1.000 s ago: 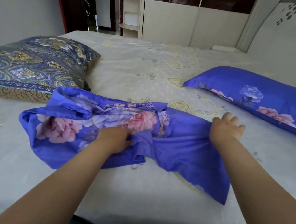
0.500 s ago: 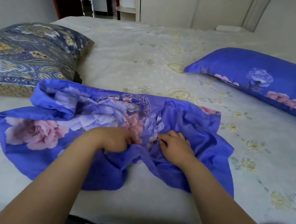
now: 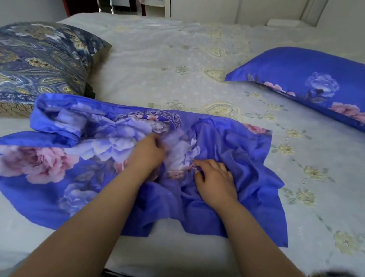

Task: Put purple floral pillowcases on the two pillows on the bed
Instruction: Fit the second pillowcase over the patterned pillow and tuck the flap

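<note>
Working second case now, we judge. Bare pillow (image 3: 29, 63) lying far left on bed (image 3: 166, 48). Loose pillowcase (image 3: 77, 170) crumpled mid-bed; our left hand (image 3: 148, 154) bunching its cloth, right hand (image 3: 214, 178) pinching fold beside it. Covered pillow (image 3: 326, 88) resting far right. Next, we reckon: finding opening, spreading it.

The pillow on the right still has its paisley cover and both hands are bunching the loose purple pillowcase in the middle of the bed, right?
Not quite. The head view shows the right pillow already in purple floral; the paisley pillow is on the left. Both hands, left and right, do grip the loose pillowcase.
</note>
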Demonstrator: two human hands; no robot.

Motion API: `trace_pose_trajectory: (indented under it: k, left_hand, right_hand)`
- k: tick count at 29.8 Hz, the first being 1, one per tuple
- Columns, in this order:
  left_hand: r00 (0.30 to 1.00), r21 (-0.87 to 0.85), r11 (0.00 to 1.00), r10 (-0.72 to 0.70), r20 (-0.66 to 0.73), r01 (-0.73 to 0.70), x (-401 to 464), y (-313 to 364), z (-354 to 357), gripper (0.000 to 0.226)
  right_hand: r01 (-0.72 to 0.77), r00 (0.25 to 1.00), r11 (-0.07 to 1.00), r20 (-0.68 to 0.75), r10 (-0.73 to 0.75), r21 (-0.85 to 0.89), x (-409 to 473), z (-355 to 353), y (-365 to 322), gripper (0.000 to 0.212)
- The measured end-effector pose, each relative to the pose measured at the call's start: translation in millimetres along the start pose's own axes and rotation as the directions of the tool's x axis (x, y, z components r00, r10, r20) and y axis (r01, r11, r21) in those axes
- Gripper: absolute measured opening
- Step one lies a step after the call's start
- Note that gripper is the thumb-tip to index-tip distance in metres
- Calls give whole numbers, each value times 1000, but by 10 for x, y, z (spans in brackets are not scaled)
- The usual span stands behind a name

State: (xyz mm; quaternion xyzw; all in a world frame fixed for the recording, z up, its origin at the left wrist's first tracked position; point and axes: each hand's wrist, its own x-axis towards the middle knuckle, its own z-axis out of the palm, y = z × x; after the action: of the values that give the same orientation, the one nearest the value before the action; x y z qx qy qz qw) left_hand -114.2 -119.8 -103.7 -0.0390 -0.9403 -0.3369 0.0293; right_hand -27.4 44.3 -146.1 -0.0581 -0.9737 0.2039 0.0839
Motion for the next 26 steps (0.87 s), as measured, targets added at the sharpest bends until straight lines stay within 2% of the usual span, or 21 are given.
trace_pose_trajectory:
  k: [2,5,7,10,11,13,15,16,18,21,24,26]
  left_hand:
    - [974,-336,941,-114,-198,42,61,3,-260,9]
    - [932,-594,803,-172,-320,-56,272,3,-720,7]
    - [907,-638,759,-166,-386,-132,347,-16,-965,10]
    - [884,-651,737,-167,-437,-182,368,-63,-1121,19]
    - [878,-663,726,-185,-443,-182,368,-98,-1129,20]
    - [872,-666,730,-218,-438,-152,354,-220,-1153,16]
    - [889,-583,811,-232,-394,-47,345,-397,-1156,12]
    - [910,-527,850,-228,-346,12,337,-491,-1147,16]
    - [949,-438,898,-180,-258,52,304,-638,-1138,24]
    - [943,-252,966,-23,-333,-65,282,-672,-1229,27]
    - [918,-320,937,1,-396,-139,275,-561,-1354,8]
    - [853,-489,861,-147,-500,-139,316,-592,-1449,12]
  right_hand:
    - [-5,999,999,32,7,-52,3,-24,-12,41]
    - [-8,984,996,179,24,-92,67,-139,-126,48]
    - [26,975,998,220,-14,-51,125,-255,-328,55]
    - [160,985,981,75,-153,-106,189,-317,-639,71]
    - [183,977,977,133,-168,-106,206,-300,-696,69]
    - [196,916,975,375,-145,-101,253,-210,-739,55]
    - [202,853,973,508,-118,-113,315,-122,-716,48]
    - [172,863,981,494,-107,-89,338,-118,-719,45]
    - [56,926,998,372,-59,19,394,-161,-784,49]
    - [-50,974,992,225,22,118,488,-270,-934,43]
    - [-20,998,987,62,10,162,561,-353,-1066,33]
    - [33,999,971,29,-41,238,601,-374,-1146,34]
